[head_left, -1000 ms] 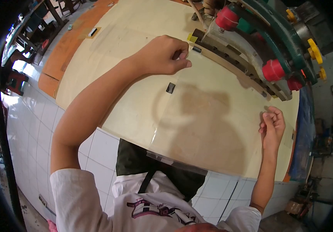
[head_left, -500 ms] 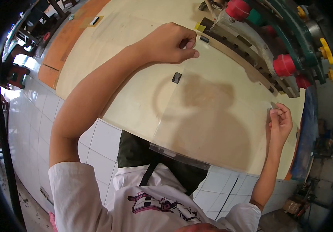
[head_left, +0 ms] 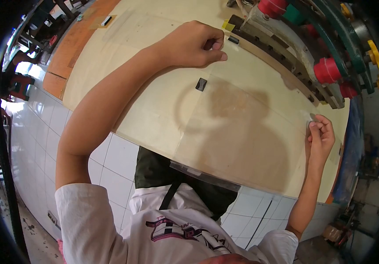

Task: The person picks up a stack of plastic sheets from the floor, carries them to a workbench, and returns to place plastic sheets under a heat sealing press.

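My left hand [head_left: 198, 44] is held over the far part of the pale table top, its fingers curled and its thumb stretched along below them. Whether anything is between those fingers is hidden. Over at the right, my right hand [head_left: 321, 132] has thumb and fingers pinched together. A small, pale, shiny bit shows at its fingertips, too small to name. Between the hands a clear sheet [head_left: 238, 145] lies flat, with thin visible edges and my shadow across it. A small dark block [head_left: 201, 84] rests near the sheet's far left corner.
A green machine frame with red knobs [head_left: 327, 70] and yellow handles [head_left: 375, 56] stands at the far right. Its long slotted bar [head_left: 282, 57] borders the table top [head_left: 154, 110]. Another small dark block [head_left: 233, 40] sits against the bar. Orange boards [head_left: 64, 66] lie at left.
Both hands keep nearly the same pose. My left hand appears slightly higher in view, and my right hand slightly farther right. The sheet and blocks look unmoved on the table.
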A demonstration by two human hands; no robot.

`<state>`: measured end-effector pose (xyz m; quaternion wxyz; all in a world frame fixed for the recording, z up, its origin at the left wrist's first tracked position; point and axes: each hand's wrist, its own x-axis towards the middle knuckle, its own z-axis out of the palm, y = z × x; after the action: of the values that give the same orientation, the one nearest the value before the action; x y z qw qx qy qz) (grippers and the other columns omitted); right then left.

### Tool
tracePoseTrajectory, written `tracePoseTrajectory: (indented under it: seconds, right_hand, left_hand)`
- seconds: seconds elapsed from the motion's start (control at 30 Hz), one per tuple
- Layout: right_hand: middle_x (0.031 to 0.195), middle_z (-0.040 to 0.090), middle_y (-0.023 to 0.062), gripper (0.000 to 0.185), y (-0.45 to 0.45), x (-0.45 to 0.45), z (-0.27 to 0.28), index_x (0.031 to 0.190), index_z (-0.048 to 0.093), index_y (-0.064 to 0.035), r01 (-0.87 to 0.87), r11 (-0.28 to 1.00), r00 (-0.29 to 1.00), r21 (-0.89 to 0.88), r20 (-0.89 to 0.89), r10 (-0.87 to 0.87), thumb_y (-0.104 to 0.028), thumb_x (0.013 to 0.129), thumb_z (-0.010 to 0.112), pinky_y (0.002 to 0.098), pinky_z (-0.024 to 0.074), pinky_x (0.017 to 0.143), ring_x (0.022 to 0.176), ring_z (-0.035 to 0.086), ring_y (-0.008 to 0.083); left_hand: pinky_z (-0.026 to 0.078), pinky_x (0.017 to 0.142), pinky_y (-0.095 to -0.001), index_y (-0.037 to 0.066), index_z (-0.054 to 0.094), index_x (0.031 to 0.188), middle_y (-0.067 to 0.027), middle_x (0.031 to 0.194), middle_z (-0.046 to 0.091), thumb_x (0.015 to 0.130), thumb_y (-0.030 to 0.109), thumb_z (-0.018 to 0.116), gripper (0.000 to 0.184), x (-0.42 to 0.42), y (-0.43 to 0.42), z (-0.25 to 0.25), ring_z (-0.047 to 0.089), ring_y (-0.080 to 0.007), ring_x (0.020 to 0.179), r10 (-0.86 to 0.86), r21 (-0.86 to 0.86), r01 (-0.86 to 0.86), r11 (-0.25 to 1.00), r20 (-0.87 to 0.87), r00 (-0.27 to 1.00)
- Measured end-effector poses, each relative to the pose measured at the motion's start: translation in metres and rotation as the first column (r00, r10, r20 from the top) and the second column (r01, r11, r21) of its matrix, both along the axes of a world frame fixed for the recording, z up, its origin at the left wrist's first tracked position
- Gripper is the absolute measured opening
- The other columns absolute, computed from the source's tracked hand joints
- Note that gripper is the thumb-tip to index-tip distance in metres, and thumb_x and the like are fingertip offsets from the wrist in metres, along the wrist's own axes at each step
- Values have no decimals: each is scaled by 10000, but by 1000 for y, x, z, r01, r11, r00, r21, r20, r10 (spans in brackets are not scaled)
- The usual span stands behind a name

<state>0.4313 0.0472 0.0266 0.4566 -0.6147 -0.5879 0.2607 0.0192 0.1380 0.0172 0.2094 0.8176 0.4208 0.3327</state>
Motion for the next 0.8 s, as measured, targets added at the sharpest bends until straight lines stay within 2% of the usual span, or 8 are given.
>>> tracePoseTrajectory:
  seconds: [0.13,0.23,0.33,0.67,0.73,0.8]
  right_hand:
    - [812,610,-31,201,-2,-3,4,1104,625,-7,-3,1000,1000,-10,-8,3,-35,907,656,160,344,536,642,471,8]
    - [811,613,-30,196,-1,-2,5,1103,623,-4,16,1000,1000,-20,3,-16,-24,910,647,161,338,537,630,457,9]
    - [803,617,-24,195,-1,-2,4,1101,622,-1,-20,1000,998,-18,-65,19,-23,909,646,162,334,536,621,450,13]
    - [801,618,-17,200,1,0,1,1107,615,1,-2,1000,998,-9,-56,1,-25,910,645,172,330,531,587,441,20]
    - [783,609,-24,201,1,1,0,1101,616,2,-25,1000,991,2,-135,25,-37,908,657,176,332,529,592,447,18]
    - [772,602,-29,203,1,0,1,1099,617,2,-6,1000,995,12,-95,7,-43,907,663,178,331,526,594,448,17]
  left_hand:
    - [380,501,-333,35,548,711,-60,563,507,830,220,770,312,1,0,-1,466,-165,510,-7,-13,7,1000,3,1000]
    - [379,497,-333,34,546,711,-60,557,501,834,213,767,310,2,1,-1,454,-170,500,-22,46,21,999,15,1000]
    - [382,499,-335,37,543,708,-59,561,505,835,206,764,305,2,1,1,456,-173,502,-9,4,9,1000,-3,1000]
    - [368,491,-331,31,537,704,-66,549,490,834,191,756,301,4,-1,4,443,-167,490,-6,-13,6,1000,3,1000]
    - [364,489,-327,31,532,701,-63,546,486,833,193,756,306,5,-1,5,441,-161,490,-6,-13,6,1000,7,1000]
    - [364,491,-321,32,529,704,-52,549,486,831,189,760,307,6,-1,6,443,-144,497,-8,-35,8,999,1,1000]
